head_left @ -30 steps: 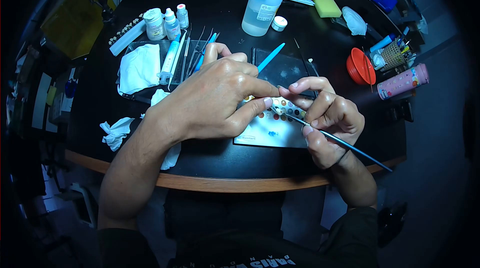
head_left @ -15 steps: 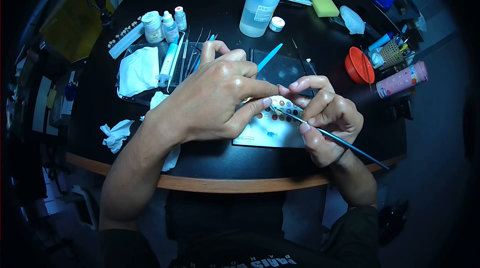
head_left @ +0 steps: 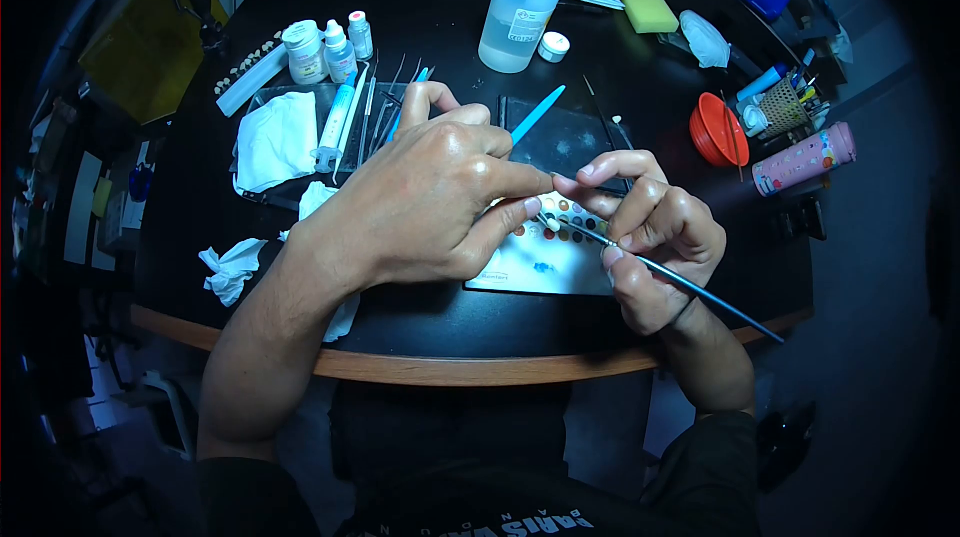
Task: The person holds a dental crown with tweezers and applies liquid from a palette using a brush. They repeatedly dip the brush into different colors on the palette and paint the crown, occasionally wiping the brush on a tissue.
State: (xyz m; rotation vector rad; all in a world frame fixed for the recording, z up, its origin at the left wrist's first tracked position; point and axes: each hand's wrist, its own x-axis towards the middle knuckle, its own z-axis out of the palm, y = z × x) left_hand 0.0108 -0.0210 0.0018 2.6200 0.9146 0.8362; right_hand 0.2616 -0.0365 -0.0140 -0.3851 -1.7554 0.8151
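My left hand (head_left: pixel 430 187) is pinched between thumb and index finger on a small whitish tooth-like piece (head_left: pixel 549 222), whose holder is mostly hidden by the fingers. A thin dark-blue brush (head_left: pixel 690 284) is held in my right hand (head_left: pixel 660 237), its tip pointing left at the small piece. The index fingertip of my left hand meets a fingertip of my right hand. Under both hands lies a white palette card (head_left: pixel 520 275) with rows of coloured dots and a blue smear.
Left of the hands are a folded white cloth (head_left: pixel 277 144), a syringe (head_left: pixel 337 127), metal tools, small bottles (head_left: pixel 340 55) and crumpled tissue (head_left: pixel 233 270). Behind stands a large clear bottle (head_left: pixel 520 19). Right are a red bowl (head_left: pixel 712 132), pen holder (head_left: pixel 775 105) and pink flask (head_left: pixel 805 159).
The small whitish piece now shows more clearly below my left fingertips. The brush has shifted very slightly right and down; both hands are nearly where they were.
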